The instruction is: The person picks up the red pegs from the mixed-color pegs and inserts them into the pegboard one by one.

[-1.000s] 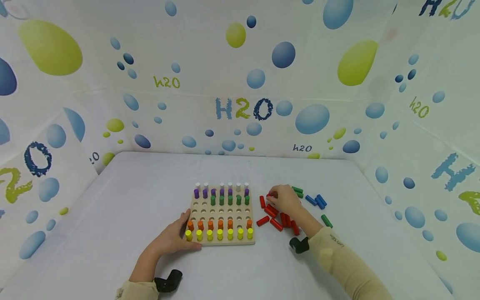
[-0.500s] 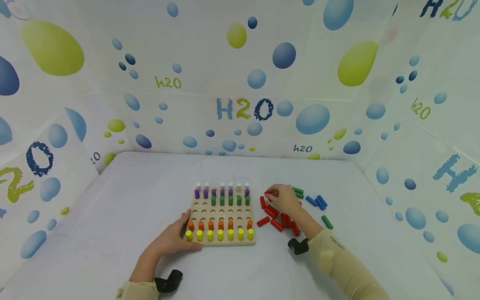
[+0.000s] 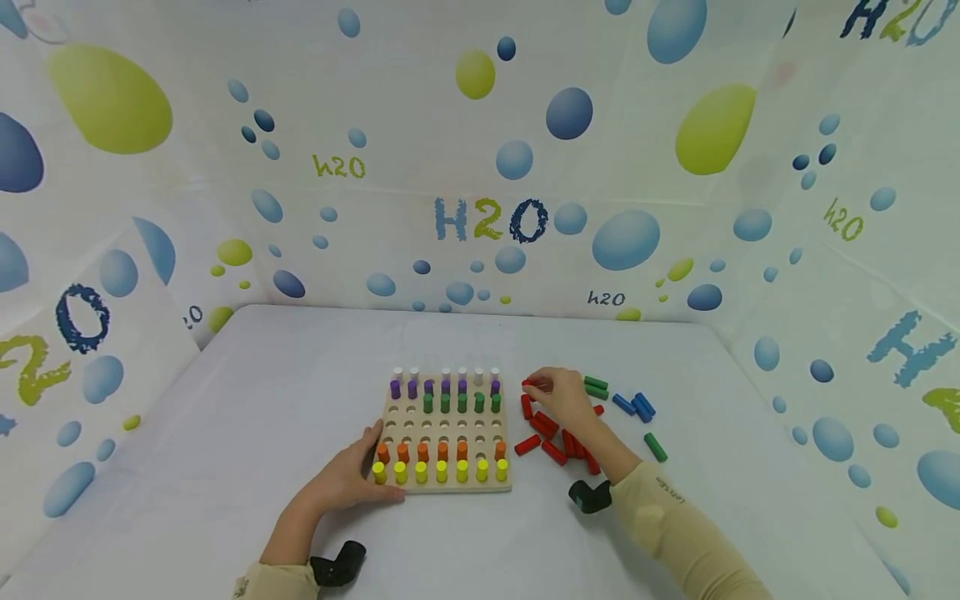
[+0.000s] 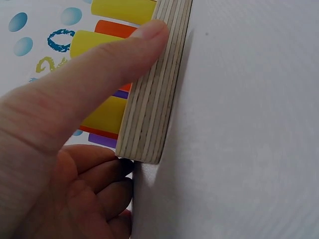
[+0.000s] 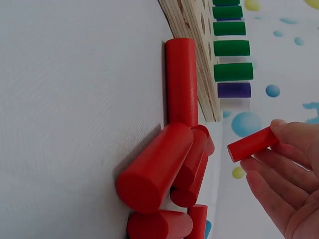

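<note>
My left hand (image 3: 343, 471) grips the near left corner of a wooden pegboard (image 3: 435, 432). In the left wrist view, the thumb presses the board's layered front edge (image 4: 149, 109) and curled fingers lie at its side. White, purple and green pegs (image 3: 462, 402) stand in the back rows; orange and yellow pegs (image 3: 441, 472) fill most of the front ones. Bare holes show between. Right of the board, my right hand (image 3: 564, 396) pinches a red peg (image 5: 251, 144) between thumb and fingers, raised above the table and tilted.
Loose red pegs (image 3: 553, 452) lie scattered below and left of the right hand. Beyond it lie two green pegs (image 3: 596, 387), several blue pegs (image 3: 642, 407) and another green peg (image 3: 655, 447). A white cloth (image 3: 262, 400) covers the table, with a patterned curtain (image 3: 405, 150) behind.
My right hand has shifted slightly left toward the board with the red peg pinched in it. The left hand keeps its grip on the corner.
</note>
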The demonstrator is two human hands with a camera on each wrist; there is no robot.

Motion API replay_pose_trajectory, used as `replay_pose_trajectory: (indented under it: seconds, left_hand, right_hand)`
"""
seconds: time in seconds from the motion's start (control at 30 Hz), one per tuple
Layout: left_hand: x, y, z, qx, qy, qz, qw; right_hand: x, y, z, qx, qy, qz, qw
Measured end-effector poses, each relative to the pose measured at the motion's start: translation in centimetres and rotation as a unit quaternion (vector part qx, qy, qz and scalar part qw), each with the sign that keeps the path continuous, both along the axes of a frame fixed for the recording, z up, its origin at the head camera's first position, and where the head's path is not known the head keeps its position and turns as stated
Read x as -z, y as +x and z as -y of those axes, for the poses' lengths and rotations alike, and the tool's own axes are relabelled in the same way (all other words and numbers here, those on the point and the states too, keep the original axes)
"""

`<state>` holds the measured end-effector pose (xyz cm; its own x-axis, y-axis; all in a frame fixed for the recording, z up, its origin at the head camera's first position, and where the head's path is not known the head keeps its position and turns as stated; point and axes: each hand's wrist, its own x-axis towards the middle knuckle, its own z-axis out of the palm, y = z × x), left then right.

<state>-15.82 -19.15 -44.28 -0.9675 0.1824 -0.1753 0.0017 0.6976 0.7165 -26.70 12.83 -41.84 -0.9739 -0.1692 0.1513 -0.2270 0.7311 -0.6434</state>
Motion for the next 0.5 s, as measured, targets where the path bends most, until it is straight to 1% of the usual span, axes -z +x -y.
replay_pose_trajectory:
  seconds: [0.13, 0.27, 0.5]
  left_hand:
    - [0.0, 0.0, 0.1, 0.003, 0.002, -0.002, 1.0000]
    - [0.0, 0.0, 0.1, 0.004, 0.002, -0.002, 1.0000]
    - [0.1, -0.2, 0.1, 0.003, 0.004, -0.001, 1.0000]
  right_hand:
    - [0.1, 0.1, 0.3, -0.001, -0.008, -0.006, 1.000]
    - [-0.2, 0.3, 0.8, -0.005, -0.019, 0.001, 1.000]
    - [-0.5, 0.5, 1.6, -0.007, -0.019, 0.007, 1.000]
